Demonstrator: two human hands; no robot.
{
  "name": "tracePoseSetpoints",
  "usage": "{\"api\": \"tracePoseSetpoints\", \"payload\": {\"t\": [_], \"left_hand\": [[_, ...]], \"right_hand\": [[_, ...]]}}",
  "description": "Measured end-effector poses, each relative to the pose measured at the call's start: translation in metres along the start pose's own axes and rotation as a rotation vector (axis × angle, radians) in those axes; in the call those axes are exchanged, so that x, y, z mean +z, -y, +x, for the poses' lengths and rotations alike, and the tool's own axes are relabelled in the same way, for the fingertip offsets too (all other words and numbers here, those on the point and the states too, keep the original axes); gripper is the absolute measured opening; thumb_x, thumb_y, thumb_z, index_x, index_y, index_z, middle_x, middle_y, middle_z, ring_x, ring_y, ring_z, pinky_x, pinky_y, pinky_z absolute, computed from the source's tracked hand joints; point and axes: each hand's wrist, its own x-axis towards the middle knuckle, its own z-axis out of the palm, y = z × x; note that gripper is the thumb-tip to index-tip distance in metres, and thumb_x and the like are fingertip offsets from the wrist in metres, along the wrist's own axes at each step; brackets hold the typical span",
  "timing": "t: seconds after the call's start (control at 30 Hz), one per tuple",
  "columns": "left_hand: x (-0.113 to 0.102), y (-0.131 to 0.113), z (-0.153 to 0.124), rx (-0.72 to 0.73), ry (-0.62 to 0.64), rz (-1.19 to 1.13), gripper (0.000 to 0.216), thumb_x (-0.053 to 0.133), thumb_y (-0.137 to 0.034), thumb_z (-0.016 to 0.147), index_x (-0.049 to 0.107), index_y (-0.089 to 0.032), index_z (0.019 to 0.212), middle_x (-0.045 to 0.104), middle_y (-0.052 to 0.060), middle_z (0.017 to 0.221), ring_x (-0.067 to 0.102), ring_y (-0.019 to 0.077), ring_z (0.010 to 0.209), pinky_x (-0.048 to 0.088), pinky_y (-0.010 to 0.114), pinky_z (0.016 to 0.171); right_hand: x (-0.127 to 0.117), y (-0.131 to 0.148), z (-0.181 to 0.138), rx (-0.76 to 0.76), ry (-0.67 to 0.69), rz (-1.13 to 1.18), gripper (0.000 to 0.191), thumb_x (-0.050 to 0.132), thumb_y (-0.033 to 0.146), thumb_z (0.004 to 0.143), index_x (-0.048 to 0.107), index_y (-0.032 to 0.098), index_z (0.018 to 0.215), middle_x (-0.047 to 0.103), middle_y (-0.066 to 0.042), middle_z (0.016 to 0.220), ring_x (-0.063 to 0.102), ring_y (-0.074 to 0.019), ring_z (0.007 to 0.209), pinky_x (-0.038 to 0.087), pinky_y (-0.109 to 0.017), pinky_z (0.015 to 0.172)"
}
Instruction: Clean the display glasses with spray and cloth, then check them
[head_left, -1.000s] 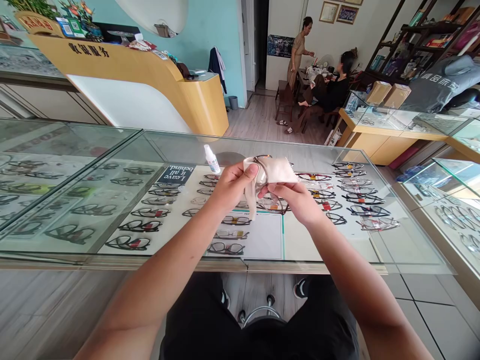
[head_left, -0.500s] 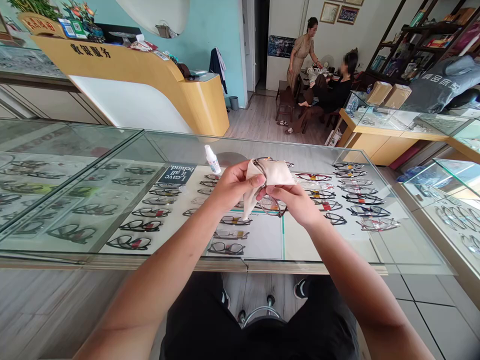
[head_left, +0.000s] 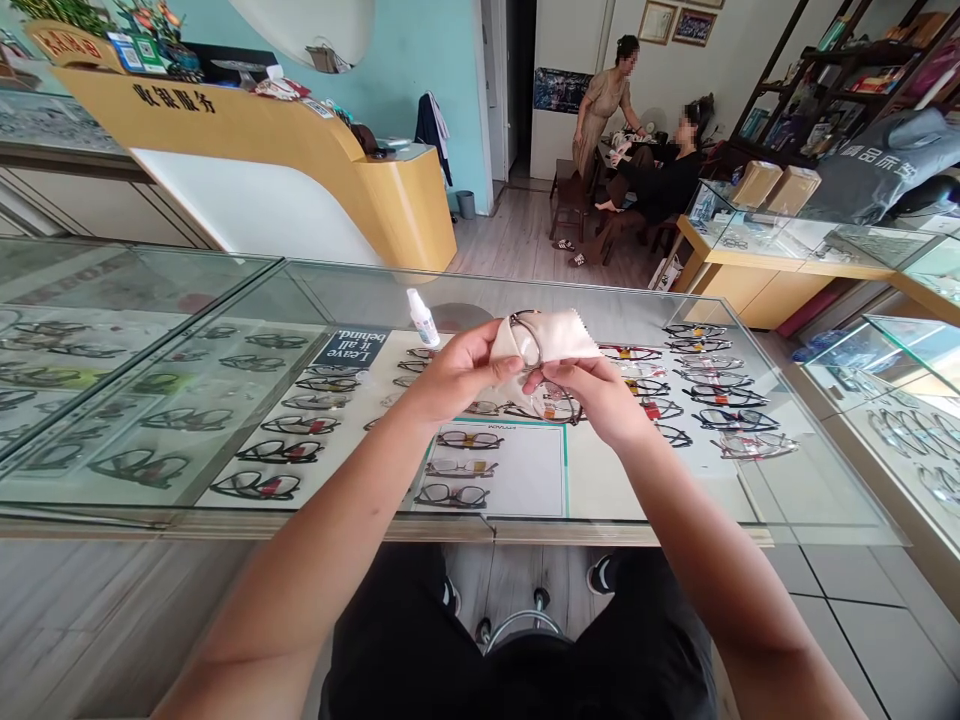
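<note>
Above the glass display counter point(head_left: 315, 290) I hold a pair of thin-rimmed glasses point(head_left: 551, 400) wrapped partly in a cream cleaning cloth point(head_left: 559, 337). My left hand point(head_left: 457, 375) pinches the cloth over one lens, thumb on top. My right hand point(head_left: 600, 398) grips the glasses by the other lens and the frame. Both hands are closed and nearly touch each other. A small white spray bottle point(head_left: 423, 318) stands on the glass just left of my left hand.
Rows of spectacle frames point(head_left: 285, 425) lie inside the case under the glass. A curved yellow reception desk point(head_left: 300, 150) stands beyond on the left. Two people point(head_left: 637, 140) are at a table at the back. More glass cases point(head_left: 885, 370) stand on the right.
The hanging end of the cloth has been drawn up under my left hand, and the cloth now spreads wider over the upper lens. My hands have stayed in place.
</note>
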Motion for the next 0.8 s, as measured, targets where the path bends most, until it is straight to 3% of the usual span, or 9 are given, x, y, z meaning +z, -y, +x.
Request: {"api": "tracePoseSetpoints", "payload": {"t": [0.2, 0.37, 0.47, 0.63, 0.8], "left_hand": [[0.013, 0.009, 0.003, 0.064, -0.064, -0.074, 0.039, 0.096, -0.047, 0.087, 0.074, -0.019, 0.103, 0.069, -0.001, 0.070, 0.064, 0.0137, 0.053, 0.052, 0.026, 0.052], [0.008, 0.013, 0.003, 0.067, -0.141, -0.030, 0.045, 0.083, -0.060, 0.097, 0.069, -0.019, 0.087, 0.067, 0.001, 0.065, 0.066, 0.0152, 0.053, 0.053, 0.026, 0.051], [0.003, 0.012, 0.003, 0.027, -0.103, -0.055, 0.043, 0.085, -0.057, 0.096, 0.070, -0.018, 0.088, 0.071, 0.003, 0.071, 0.071, 0.0165, 0.062, 0.057, 0.026, 0.058], [0.006, 0.010, 0.004, 0.045, -0.046, -0.087, 0.040, 0.096, -0.042, 0.088, 0.076, -0.017, 0.112, 0.077, 0.004, 0.088, 0.072, 0.0152, 0.072, 0.058, 0.025, 0.064], [0.015, 0.018, 0.005, 0.145, -0.116, -0.092, 0.033, 0.093, -0.043, 0.091, 0.074, -0.020, 0.104, 0.069, -0.002, 0.073, 0.063, 0.0115, 0.056, 0.052, 0.025, 0.056]], "right_hand": [[0.009, -0.006, -0.001, 0.001, 0.044, -0.005, 0.029, 0.078, 0.051, 0.094, 0.080, 0.023, 0.087, 0.080, -0.004, 0.090, 0.054, -0.0177, 0.074, 0.045, -0.035, 0.069], [0.006, -0.002, 0.000, 0.003, 0.041, -0.024, 0.026, 0.077, 0.047, 0.093, 0.082, 0.023, 0.086, 0.079, -0.003, 0.087, 0.049, -0.0169, 0.072, 0.043, -0.035, 0.069], [0.001, 0.000, 0.001, -0.016, 0.015, -0.021, 0.029, 0.075, 0.046, 0.094, 0.085, 0.023, 0.080, 0.078, -0.003, 0.085, 0.047, -0.0163, 0.071, 0.042, -0.034, 0.071], [-0.001, 0.000, 0.001, 0.012, -0.014, 0.056, 0.030, 0.077, 0.048, 0.094, 0.085, 0.022, 0.082, 0.079, -0.003, 0.084, 0.051, -0.0171, 0.071, 0.044, -0.034, 0.070], [0.009, -0.004, 0.000, -0.032, 0.040, 0.010, 0.037, 0.080, 0.058, 0.094, 0.082, 0.022, 0.086, 0.078, -0.003, 0.087, 0.047, -0.0158, 0.071, 0.040, -0.033, 0.066]]}}
